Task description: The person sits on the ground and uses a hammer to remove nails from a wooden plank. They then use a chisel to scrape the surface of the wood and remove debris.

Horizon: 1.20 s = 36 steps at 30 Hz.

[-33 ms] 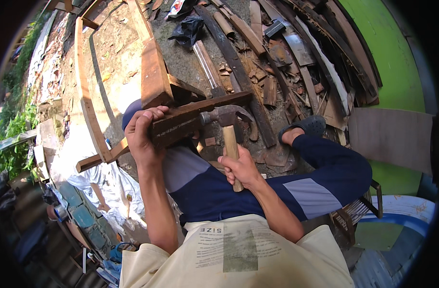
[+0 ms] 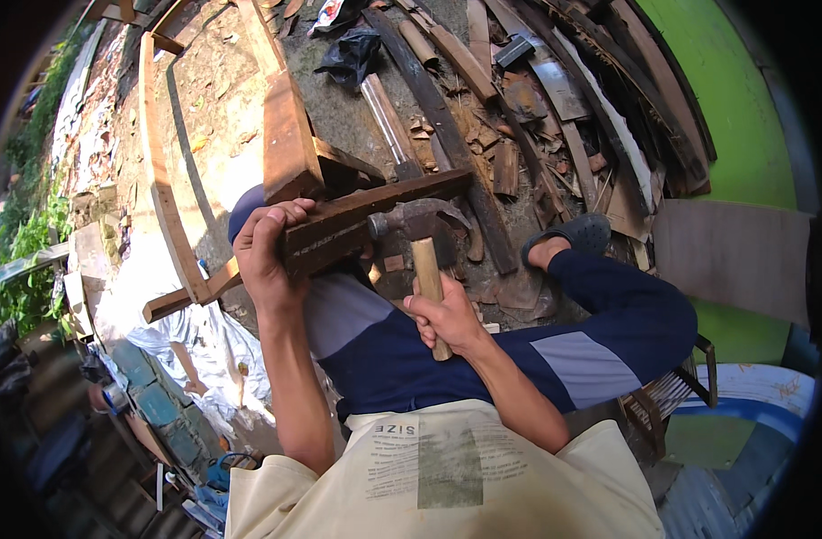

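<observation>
My right hand (image 2: pixel 449 316) is wrapped round the wooden handle of a claw hammer (image 2: pixel 426 269) above my lap. The hammer's rusty metal head has its striking face turned left, close to the side of a dark wooden beam (image 2: pixel 330 244); I cannot tell whether they touch. My left hand (image 2: pixel 269 256) grips the left end of that beam, fingers curled over its top edge. Against the beam's far side, near my left fingers, stands a thick lighter brown timber (image 2: pixel 291 139) that runs away from me. No nail can be made out.
A long, thin wooden rail (image 2: pixel 164 202) of a frame lies at the left. Scrap boards (image 2: pixel 591 99) and wood chips fill the far right, beside a green wall (image 2: pixel 743 117). A black plastic bag (image 2: pixel 352 56) lies ahead, a white sheet (image 2: pixel 218 355) at lower left.
The hammer head has shifted slightly left toward the beam, with a small turn of my right hand. My left hand and the beam stay in place.
</observation>
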### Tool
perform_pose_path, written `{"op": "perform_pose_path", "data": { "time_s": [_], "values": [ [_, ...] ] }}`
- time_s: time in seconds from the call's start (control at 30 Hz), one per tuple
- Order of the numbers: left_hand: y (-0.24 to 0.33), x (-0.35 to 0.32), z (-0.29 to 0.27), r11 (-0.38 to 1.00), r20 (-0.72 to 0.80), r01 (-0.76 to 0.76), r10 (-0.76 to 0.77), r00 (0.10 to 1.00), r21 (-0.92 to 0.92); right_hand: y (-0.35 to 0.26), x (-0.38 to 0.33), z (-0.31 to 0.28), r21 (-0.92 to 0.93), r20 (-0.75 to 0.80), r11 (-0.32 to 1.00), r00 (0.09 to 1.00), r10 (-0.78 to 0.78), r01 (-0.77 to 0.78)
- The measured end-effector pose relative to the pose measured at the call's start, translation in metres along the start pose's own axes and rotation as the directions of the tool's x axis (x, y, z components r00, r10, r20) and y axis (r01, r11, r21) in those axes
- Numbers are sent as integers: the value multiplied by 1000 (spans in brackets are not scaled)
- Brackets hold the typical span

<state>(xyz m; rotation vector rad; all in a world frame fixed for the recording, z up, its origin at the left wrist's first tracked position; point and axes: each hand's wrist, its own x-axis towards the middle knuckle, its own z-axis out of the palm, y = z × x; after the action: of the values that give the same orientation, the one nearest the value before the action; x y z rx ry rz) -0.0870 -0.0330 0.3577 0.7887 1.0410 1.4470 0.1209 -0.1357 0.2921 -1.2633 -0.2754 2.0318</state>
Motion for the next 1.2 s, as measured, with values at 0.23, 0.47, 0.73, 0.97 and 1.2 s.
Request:
{"op": "perform_pose_path", "data": {
  "time_s": [0.23,0.47,0.73,0.97,1.2],
  "values": [
    [-9,-22,-1,997,-40,-34,36,999,63,-10,17,-13,101,-55,995,998,26,-20],
    [-9,-21,-8,997,31,-21,19,999,71,-15,11,-14,-54,30,999,1000,-8,10],
    [-9,-16,-3,999,-70,-5,8,997,53,-6,11,-13,-92,75,995,997,-16,23],
    [-10,-15,-5,1000,-84,-4,6,996,27,-10,16,-13,-134,42,990,999,-32,37],
    [-5,-11,6,999,-72,-11,8,997,-41,-8,24,-11,-26,-32,999,999,-22,21]
  ]
}}
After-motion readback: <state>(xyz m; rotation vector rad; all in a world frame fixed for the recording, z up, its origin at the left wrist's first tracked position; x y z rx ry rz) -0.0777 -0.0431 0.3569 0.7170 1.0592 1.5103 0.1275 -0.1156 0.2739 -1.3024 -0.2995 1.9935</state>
